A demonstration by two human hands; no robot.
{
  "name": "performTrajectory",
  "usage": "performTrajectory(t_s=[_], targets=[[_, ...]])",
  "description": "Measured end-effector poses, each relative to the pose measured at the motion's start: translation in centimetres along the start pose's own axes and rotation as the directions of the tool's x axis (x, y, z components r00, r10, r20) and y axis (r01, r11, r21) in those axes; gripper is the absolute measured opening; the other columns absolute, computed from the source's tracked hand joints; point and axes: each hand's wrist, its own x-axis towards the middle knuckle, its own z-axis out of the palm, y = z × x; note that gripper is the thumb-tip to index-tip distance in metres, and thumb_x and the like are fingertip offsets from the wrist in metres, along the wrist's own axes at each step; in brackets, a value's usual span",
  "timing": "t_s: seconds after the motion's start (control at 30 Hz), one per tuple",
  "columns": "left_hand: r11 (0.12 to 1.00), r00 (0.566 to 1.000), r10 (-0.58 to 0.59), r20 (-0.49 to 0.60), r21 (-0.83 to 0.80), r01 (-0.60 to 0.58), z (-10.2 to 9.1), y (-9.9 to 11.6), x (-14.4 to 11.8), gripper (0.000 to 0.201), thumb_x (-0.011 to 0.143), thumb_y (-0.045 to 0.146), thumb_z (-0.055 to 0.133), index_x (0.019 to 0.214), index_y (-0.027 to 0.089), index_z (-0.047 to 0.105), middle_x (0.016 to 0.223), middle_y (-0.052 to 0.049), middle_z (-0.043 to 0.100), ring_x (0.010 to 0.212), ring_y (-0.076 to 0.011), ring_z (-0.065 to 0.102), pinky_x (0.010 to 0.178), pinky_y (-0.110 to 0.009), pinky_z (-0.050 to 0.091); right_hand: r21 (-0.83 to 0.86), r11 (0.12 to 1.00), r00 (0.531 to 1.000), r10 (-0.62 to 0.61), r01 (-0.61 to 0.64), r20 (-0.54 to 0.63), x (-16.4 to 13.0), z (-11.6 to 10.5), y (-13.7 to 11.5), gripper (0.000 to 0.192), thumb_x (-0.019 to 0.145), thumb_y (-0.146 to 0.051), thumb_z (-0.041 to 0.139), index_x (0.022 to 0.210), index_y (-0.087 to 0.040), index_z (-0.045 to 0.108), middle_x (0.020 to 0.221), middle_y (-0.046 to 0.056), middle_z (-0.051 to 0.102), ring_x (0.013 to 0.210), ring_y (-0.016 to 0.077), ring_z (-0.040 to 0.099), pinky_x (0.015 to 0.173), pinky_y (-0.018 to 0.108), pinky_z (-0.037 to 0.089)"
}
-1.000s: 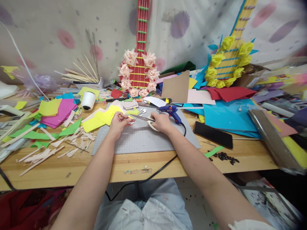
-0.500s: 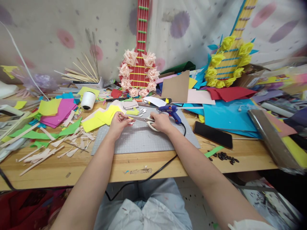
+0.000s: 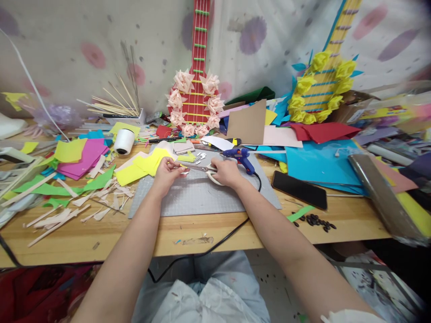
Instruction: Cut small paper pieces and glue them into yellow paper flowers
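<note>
My right hand (image 3: 227, 172) is closed round the handles of a pair of scissors (image 3: 215, 179), whose blades point left over the grey cutting mat (image 3: 202, 202). At the blade tips, my left hand (image 3: 165, 176) pinches a small yellow piece (image 3: 183, 166), too small to make out well. Yellow paper sheets (image 3: 143, 166) lie just behind and left of that hand. Several small white pieces (image 3: 201, 157) rest on the mat beyond the blades. Close behind my right hand is a blue glue gun (image 3: 239, 155) with its black cord running off the table front.
A black phone (image 3: 299, 189) and several small black beads (image 3: 316, 220) lie to the right. Paper scraps (image 3: 63, 217) cover the left side. A red paper guitar (image 3: 195, 103) and a yellow one (image 3: 319, 92) stand at the back. A white roll (image 3: 124, 141) sits back left.
</note>
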Motion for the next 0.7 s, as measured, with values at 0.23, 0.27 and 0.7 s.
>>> performTrajectory(t_s=[0.23, 0.27, 0.7], targets=[[1.0, 1.0, 0.018, -0.002, 0.019, -0.018, 0.05, -0.04, -0.03, 0.05, 0.051, 0.024, 0.076, 0.077, 0.02, 0.033, 0.071, 0.007, 0.055, 0.068, -0.0181, 0.067, 0.052, -0.024, 0.053, 0.003, 1.0, 1.0, 0.026, -0.026, 0.005, 0.01, -0.17, -0.05, 0.027, 0.074, -0.042, 0.051, 0.09, -0.021, 0.057, 0.079, 0.005, 0.067, 0.076, 0.0212, 0.059, 0.057, 0.026, 0.024], [1.0, 1.0, 0.018, -0.001, 0.021, -0.018, 0.04, -0.04, -0.02, 0.05, 0.051, 0.024, 0.075, 0.076, 0.02, 0.033, 0.071, 0.007, 0.055, 0.068, -0.0181, 0.067, 0.052, -0.024, 0.053, 0.005, 0.999, 0.999, 0.032, -0.032, 0.007, 0.01, -0.18, -0.06, 0.027, 0.074, -0.042, 0.051, 0.09, -0.021, 0.057, 0.079, 0.005, 0.067, 0.076, 0.0212, 0.059, 0.057, 0.026, 0.024], [1.0, 1.0, 0.006, -0.016, 0.027, -0.005, 0.1, -0.1, 0.05, 0.05, 0.051, 0.025, 0.075, 0.076, 0.02, 0.033, 0.068, 0.008, 0.054, 0.066, -0.0163, 0.067, 0.052, -0.024, 0.053, 0.015, 1.0, 1.0, 0.01, -0.01, 0.024, -0.04, 0.05, -0.07, 0.026, 0.075, -0.042, 0.051, 0.09, -0.021, 0.055, 0.08, 0.004, 0.066, 0.075, 0.0198, 0.058, 0.057, 0.026, 0.024]])
